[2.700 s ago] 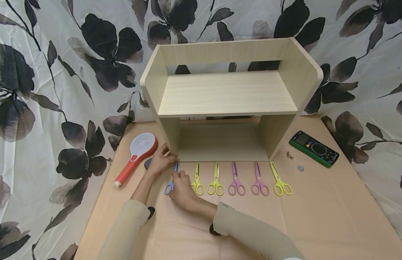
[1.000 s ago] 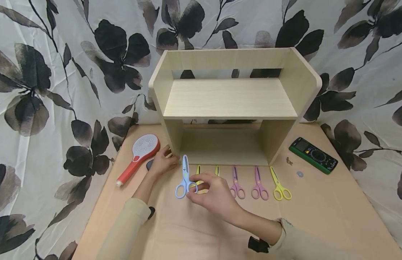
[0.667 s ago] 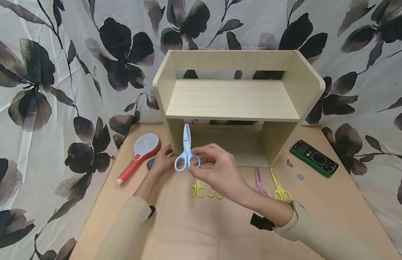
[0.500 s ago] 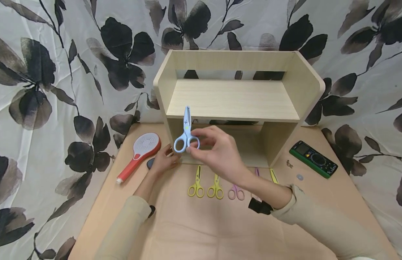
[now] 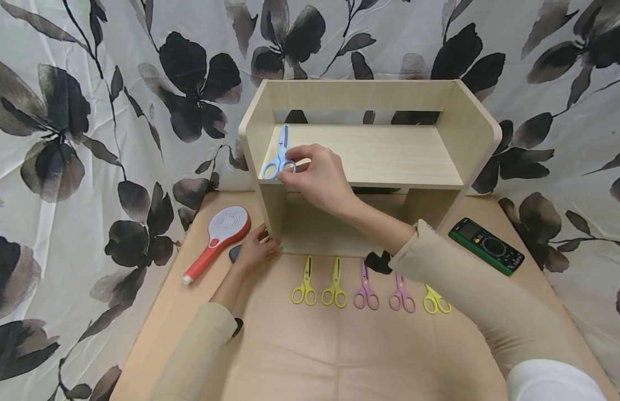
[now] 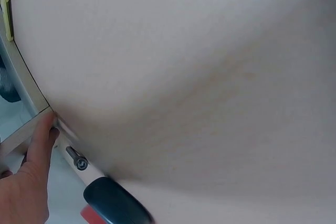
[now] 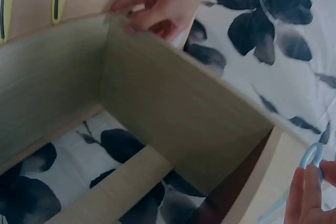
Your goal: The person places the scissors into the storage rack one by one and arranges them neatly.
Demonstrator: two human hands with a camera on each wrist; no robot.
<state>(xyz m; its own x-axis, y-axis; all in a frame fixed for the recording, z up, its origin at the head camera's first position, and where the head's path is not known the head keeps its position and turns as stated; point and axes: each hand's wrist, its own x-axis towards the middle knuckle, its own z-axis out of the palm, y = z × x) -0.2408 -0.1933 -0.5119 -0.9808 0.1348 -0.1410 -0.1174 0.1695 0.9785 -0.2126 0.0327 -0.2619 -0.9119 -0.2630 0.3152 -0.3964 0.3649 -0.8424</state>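
My right hand (image 5: 320, 177) pinches a pair of light-blue scissors (image 5: 282, 146) by one handle loop, blades pointing away. They are over the left end of the upper board of a pale wooden shelf (image 5: 385, 156); whether they touch it I cannot tell. Only the scissors' handle (image 7: 313, 153) shows in the right wrist view. My left hand (image 5: 254, 249) rests against the shelf's lower front left corner, an extended finger on the panel in the left wrist view. Yellow scissors (image 5: 304, 287) and purple scissors (image 5: 366, 292) lie among several in a row before the shelf.
A red-handled grater-like tool (image 5: 221, 239) lies left of the shelf, beside a dark rounded object (image 6: 118, 203). A green multimeter (image 5: 487, 245) lies to the right. Floral cloth (image 5: 189, 89) covers the surroundings behind the table (image 5: 299, 356).
My right hand has picked the blue scissors from the left end of the row and raised them forward to the upper board. My left hand stays at the shelf corner.
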